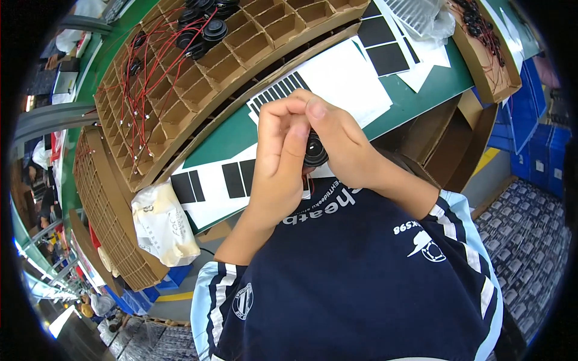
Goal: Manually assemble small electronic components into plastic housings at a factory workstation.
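My two hands meet over the near edge of the green table, closed around a small round black part [315,150] with a ringed face. It looks like a small speaker. My left hand [280,138] curls on its left side, the fingers bent over the top and the thumb pointing up. My right hand [343,141] wraps it from the right, its thumb near the left fingertips. The palms hide most of the part. A bit of red shows just below it. Beyond the hands lie white sheets [346,75] with black strips [277,93].
A cardboard divider box [198,81] at the far left holds several round black parts [205,30] with red wires. A wrapped cream-coloured package [165,225] sits at the left table edge. An open cardboard box [448,147] stands right, with blue bins [536,150] beyond.
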The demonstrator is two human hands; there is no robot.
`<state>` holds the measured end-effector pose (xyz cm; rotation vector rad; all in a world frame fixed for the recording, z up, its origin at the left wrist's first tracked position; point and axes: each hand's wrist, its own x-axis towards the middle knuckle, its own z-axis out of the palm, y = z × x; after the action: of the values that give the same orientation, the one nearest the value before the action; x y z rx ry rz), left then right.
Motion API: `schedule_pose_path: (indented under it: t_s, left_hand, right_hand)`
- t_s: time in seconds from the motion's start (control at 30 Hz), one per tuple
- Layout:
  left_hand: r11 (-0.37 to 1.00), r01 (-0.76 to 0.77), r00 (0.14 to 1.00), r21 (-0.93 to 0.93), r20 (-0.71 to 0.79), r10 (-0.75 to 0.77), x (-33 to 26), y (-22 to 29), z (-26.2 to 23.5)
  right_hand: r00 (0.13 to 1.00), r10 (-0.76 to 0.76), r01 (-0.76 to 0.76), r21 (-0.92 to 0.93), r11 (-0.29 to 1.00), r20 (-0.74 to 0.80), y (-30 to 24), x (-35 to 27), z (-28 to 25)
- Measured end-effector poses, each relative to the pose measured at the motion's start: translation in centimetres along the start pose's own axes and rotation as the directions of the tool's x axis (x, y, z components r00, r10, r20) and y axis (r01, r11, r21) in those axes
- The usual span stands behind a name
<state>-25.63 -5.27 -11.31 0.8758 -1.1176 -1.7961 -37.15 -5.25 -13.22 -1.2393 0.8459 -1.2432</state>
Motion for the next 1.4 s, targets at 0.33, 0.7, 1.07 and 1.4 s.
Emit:
schedule_pose_path:
  t_s: [0.33,0.7,1.07,1.4]
  left_hand:
    - [0.929,0.053,0.998,-0.366,0.061,-0.033,0.8,0.1,-0.5]
    - [0.994,0.027,0.974,-0.103,0.228,-0.002,0.0,1.2,-1.3]
    - [0.989,-0.11,0.959,0.096,0.271,0.081,-0.4,0.3,-2.0]
    - [0.902,-0.135,0.949,0.41,-0.207,0.236,-5.1,5.9,-8.4]
  right_hand:
    - [0.92,0.368,-0.392,0.274,0.878,0.137,-2.1,0.3,-0.1]
    - [0.998,0.036,-0.038,0.055,0.998,0.048,-0.5,0.1,-0.3]
    - [0.966,-0.158,0.225,-0.359,0.906,0.207,-1.0,0.2,-0.3]
    - [0.984,-0.144,0.175,-0.439,0.881,0.104,0.2,1.1,1.1]
